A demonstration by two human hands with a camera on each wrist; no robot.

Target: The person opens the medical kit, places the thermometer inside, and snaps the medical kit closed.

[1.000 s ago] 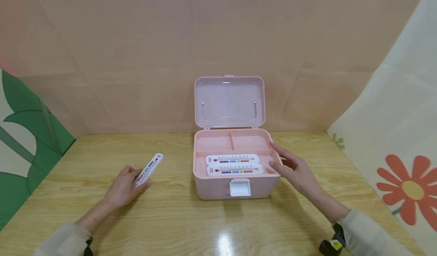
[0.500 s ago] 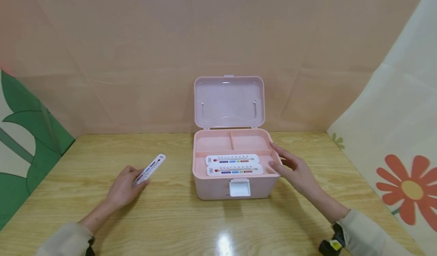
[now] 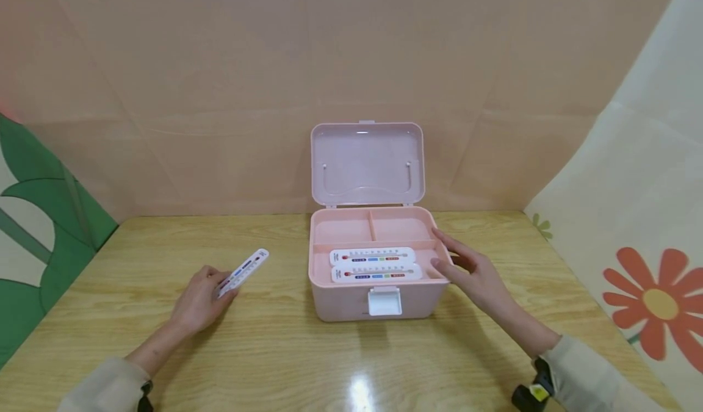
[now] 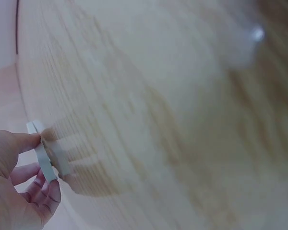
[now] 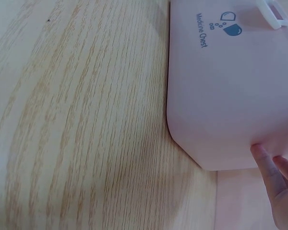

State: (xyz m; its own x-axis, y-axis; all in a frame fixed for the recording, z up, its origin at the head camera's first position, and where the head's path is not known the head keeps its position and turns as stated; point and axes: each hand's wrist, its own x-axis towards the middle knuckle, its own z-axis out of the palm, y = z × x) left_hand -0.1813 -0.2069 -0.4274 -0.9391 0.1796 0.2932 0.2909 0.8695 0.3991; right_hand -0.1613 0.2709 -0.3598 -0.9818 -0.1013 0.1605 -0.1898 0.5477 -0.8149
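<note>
On the left of the head view, my left hand point(image 3: 200, 302) pinches a white thermometer card point(image 3: 243, 273) between thumb and fingers, its printed face tilted up. The left wrist view shows the same thermometer point(image 4: 45, 158) edge-on, just over the tabletop. A pink medicine chest point(image 3: 340, 305) stands upright at the centre with its lid point(image 3: 368, 165) raised. Two similar thermometers, a rear one point(image 3: 372, 256) and a front one point(image 3: 376, 272), lie side by side in the tray's front compartment. My right hand point(image 3: 480, 281) touches the chest's right side with extended fingers.
Two compartments, left point(image 3: 342, 224) and right point(image 3: 403, 223), lie behind the thermometers in the pink tray. A white latch point(image 3: 385, 302) hangs at the chest's front. The wooden table point(image 3: 274, 363) ends at a tan backdrop point(image 3: 230, 125).
The thermometer in my left hand has tilted slightly, its far end shifting a little right and down. My right hand stays at the chest.
</note>
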